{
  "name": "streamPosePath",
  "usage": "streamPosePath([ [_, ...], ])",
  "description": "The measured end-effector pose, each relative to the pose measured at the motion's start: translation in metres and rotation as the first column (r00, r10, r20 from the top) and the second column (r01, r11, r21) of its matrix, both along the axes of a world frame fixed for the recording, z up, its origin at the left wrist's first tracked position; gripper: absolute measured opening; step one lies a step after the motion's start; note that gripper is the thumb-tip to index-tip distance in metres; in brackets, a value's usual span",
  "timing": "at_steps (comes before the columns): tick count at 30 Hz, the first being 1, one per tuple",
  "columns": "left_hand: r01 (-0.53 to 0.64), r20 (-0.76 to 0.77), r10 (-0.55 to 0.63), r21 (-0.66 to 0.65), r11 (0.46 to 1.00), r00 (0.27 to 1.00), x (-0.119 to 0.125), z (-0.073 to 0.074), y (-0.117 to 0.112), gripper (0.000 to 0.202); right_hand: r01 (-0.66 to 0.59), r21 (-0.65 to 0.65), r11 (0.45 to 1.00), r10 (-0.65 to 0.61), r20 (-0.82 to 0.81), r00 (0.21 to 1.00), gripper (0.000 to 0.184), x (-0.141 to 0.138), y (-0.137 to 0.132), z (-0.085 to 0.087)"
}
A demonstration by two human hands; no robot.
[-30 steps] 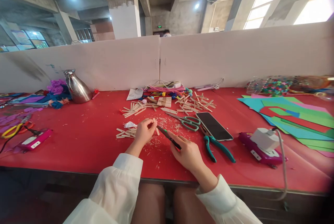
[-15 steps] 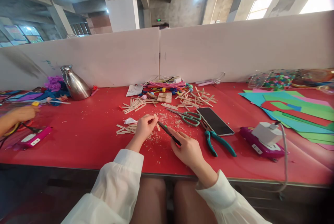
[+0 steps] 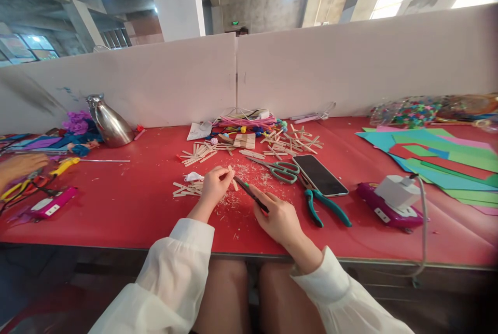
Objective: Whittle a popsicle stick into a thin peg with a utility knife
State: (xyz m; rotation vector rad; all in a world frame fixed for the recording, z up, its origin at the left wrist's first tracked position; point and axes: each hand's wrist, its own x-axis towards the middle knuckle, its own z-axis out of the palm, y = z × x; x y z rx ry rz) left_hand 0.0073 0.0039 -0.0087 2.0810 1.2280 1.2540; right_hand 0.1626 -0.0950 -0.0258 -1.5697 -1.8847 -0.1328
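Note:
My left hand (image 3: 215,185) pinches a small wooden craft stick (image 3: 235,185) above the middle of the red table. In my right hand (image 3: 277,216) is a dark, slim craft knife (image 3: 254,199), its tip at or close to the stick; whether it touches, I cannot tell. Thin wood shavings (image 3: 249,172) are scattered under and around both hands. Just left of my left hand are loose craft sticks (image 3: 184,189) and a crumpled white scrap (image 3: 193,176). Scissors (image 3: 285,171) with green handles and teal-handled pliers (image 3: 327,207) lie beyond my right hand.
A phone (image 3: 321,175) lies beside the pliers. At the right are a magenta power strip (image 3: 389,207) with a white charger and coloured sheets (image 3: 439,157). A steel jug (image 3: 111,122) stands back left; another person's hand (image 3: 23,168) is by yellow-handled tools.
Both my hands stay nearly in place, still on the stick and knife. At the left, the other person's hand has moved back leftward, and a yellow-handled tool now shows on the table there.

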Motion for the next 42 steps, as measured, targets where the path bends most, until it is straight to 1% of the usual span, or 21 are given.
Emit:
streamPosePath([
  [5, -0.009, 0.004, 0.008, 0.024, 1.0, 1.0, 0.001, -0.003, 0.001, 0.023, 0.007, -0.018, 1.0, -0.007, 0.018, 1.0, 0.043, -0.001, 0.001, -0.001],
  [9, -0.004, 0.004, 0.003, 0.03, 1.0, 1.0, 0.0, -0.004, 0.002, 0.024, 0.029, -0.038, 0.999, -0.027, 0.058, 0.998, 0.043, -0.007, -0.001, 0.0],
  [16, -0.001, 0.003, 0.0, 0.017, 1.0, 1.0, 0.0, -0.002, 0.002, 0.027, 0.121, -0.063, 0.991, -0.11, 0.154, 0.982, 0.044, -0.022, -0.005, 0.003],
  [23, 0.004, -0.016, -0.003, 0.024, 1.0, 1.0, 0.001, -0.003, 0.002, 0.027, 0.174, -0.062, 0.983, -0.158, 0.209, 0.965, 0.044, -0.026, -0.009, 0.001],
  [26, 0.022, -0.007, -0.022, -0.002, 1.0, 1.0, 0.0, -0.004, 0.003, 0.022, 0.194, -0.063, 0.979, -0.182, 0.168, 0.969, 0.043, -0.026, -0.01, -0.001],
  [31, 0.113, -0.008, -0.113, -0.037, 0.993, 0.994, -0.004, -0.007, 0.005, 0.013, 0.199, -0.074, 0.977, -0.196, 0.049, 0.979, 0.043, -0.023, -0.009, -0.002],
  [34, 0.208, -0.072, -0.217, -0.111, 0.972, 0.974, -0.006, -0.008, 0.004, 0.011, 0.19, -0.084, 0.978, -0.191, -0.003, 0.982, 0.043, -0.021, -0.009, -0.002],
  [36, 0.246, -0.107, -0.267, -0.176, 0.953, 0.958, -0.007, -0.008, 0.003, 0.016, 0.186, -0.088, 0.979, -0.189, -0.026, 0.982, 0.043, -0.021, -0.01, -0.003],
  [38, 0.225, -0.134, -0.256, -0.211, 0.951, 0.957, -0.005, -0.007, 0.001, 0.023, 0.188, -0.086, 0.978, -0.192, -0.035, 0.981, 0.043, -0.021, -0.01, -0.004],
  [42, 0.117, -0.214, -0.162, -0.207, 0.971, 0.963, 0.0, -0.004, -0.003, 0.031, 0.221, -0.045, 0.974, -0.221, 0.009, 0.975, 0.042, -0.022, -0.011, -0.003],
])
